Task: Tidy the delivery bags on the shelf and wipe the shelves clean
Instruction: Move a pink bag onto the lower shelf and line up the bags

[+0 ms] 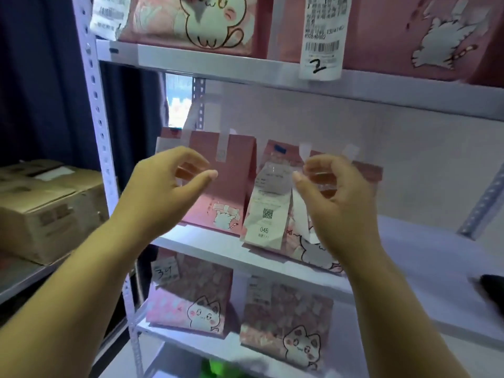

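While both forearms reach up from the lower corners, we record the following.

Left hand (169, 184): raised in front of the middle shelf, palm turned inward, fingers curled loosely, thumb pointing right. We see a gap between thumb and fingers and nothing gripped.

Right hand (332, 192): raised level with the left, fingers curled, thumb pointing left toward the other hand. It is partly open; we cannot tell whether the fingertips touch the bag behind them.

Left pink bag (229, 184): upright on the middle shelf (212, 241), directly behind the left hand's thumb, its white handle strips standing above the fingers.

Right pink bag (275, 203): upright just beside the first, behind and between the two hands, with a white receipt (266, 222) marked 046 hanging down its front.

Upper bags (207, 20): pink cat-print bags on the shelf above both hands; a long receipt marked 2 (321, 36) hangs over the shelf edge.

Lower bags (191, 298): two cat-print bags on the shelf below the wrists.

Cardboard boxes (46, 208): stacked well to the left of the left forearm.

Dark object (491, 293): blurred, right of the right forearm; we cannot identify it.
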